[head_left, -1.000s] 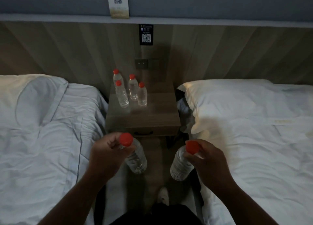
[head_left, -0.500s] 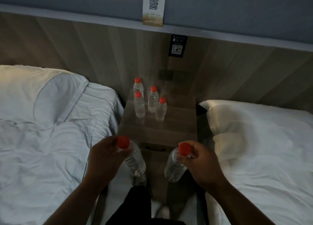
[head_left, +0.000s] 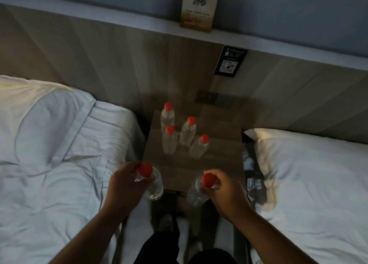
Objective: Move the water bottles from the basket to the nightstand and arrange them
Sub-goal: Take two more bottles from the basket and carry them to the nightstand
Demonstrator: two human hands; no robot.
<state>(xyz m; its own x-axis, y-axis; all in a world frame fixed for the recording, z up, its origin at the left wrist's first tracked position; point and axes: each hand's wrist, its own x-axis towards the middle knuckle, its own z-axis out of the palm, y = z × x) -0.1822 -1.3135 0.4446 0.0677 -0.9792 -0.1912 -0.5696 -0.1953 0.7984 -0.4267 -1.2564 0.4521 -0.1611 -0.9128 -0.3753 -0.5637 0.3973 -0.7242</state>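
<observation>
Several clear water bottles (head_left: 186,133) with red caps stand upright in a cluster at the back left of the wooden nightstand (head_left: 219,156). My left hand (head_left: 125,186) grips another red-capped bottle (head_left: 154,185) by its neck, just over the nightstand's front left corner. My right hand (head_left: 225,190) holds a second such bottle (head_left: 196,193) by the cap end at the nightstand's front edge. Both held bottles hang tilted, bases toward me. No basket is in view.
White beds flank the nightstand: one on the left (head_left: 59,154), one with a pillow on the right (head_left: 308,174). A wooden headboard panel (head_left: 119,64) with a black QR sign (head_left: 230,61) and wall sockets (head_left: 215,98) rises behind. My feet show on the floor below.
I have stepped closer to the nightstand. Both hands with their bottles have moved forward, from the gap between the beds up to the nightstand's front edge.
</observation>
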